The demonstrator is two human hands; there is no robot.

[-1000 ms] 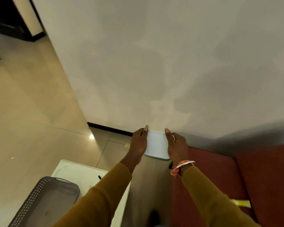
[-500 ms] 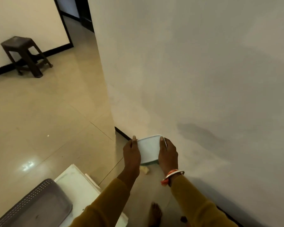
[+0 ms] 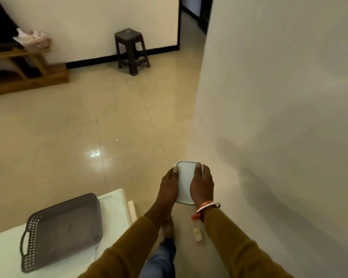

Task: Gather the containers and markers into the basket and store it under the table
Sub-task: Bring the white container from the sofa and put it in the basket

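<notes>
Surface (image 3: pixel 113 205): white, at the lower left of the view, nearest the person; it carries the basket.
Basket (image 3: pixel 62 229): grey, perforated, with a cut-out handle at its near-left end; it looks empty, though the dim light makes its floor hard to read. Its long axis runs from near-left to far-right.
Left hand (image 3: pixel 169 187): fingers curled around the left edge of the container, thumb laid flat on the lid.
Right hand (image 3: pixel 202 185): wrapped around the right edge in the same way, thumb on top, a bangle at the wrist.
Container (image 3: pixel 186 181): white, rounded rectangle, lid up, clamped between both hands and held in the air over the floor (image 3: pixel 88 127), well clear of the surface. Its long axis points away from the person.
Key relation: the basket lies to the left of the hands and nearer to the person; the left hand is on the basket's side.
Coming move, as a judgement: swing the container leftward and down into the basket.
Markers: none visible here.
Stool (image 3: pixel 131 50): dark, far off against the back wall, out of the way.
</notes>
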